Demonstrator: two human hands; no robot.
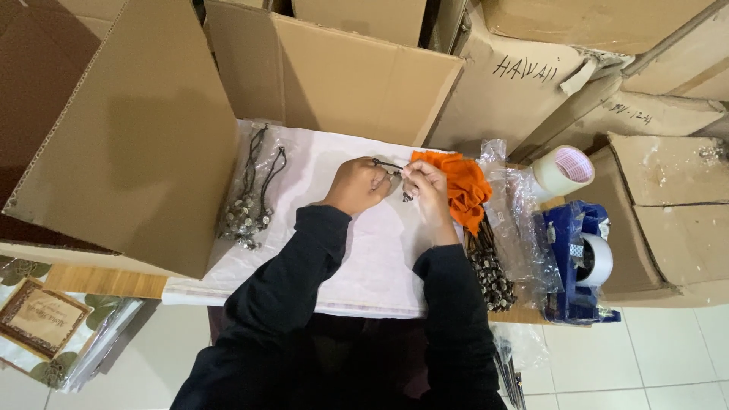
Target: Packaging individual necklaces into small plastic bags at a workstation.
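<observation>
Both hands meet over a white cloth (334,258) spread on a low table. My left hand (357,184) is closed on a thin black cord (386,165). My right hand (426,184) pinches the same cord's other end, where a small dark metal charm (408,197) dangles. An orange cloth (461,186) lies just right of my right hand. Black sleeves cover both arms.
A bunch of corded charms (247,214) in clear plastic lies at the left of the cloth; another pile of charms (490,269) sits on the right beside clear bags. A blue tape dispenser (573,258) and a tape roll (563,169) stand further right. Cardboard boxes (137,129) crowd the left and back.
</observation>
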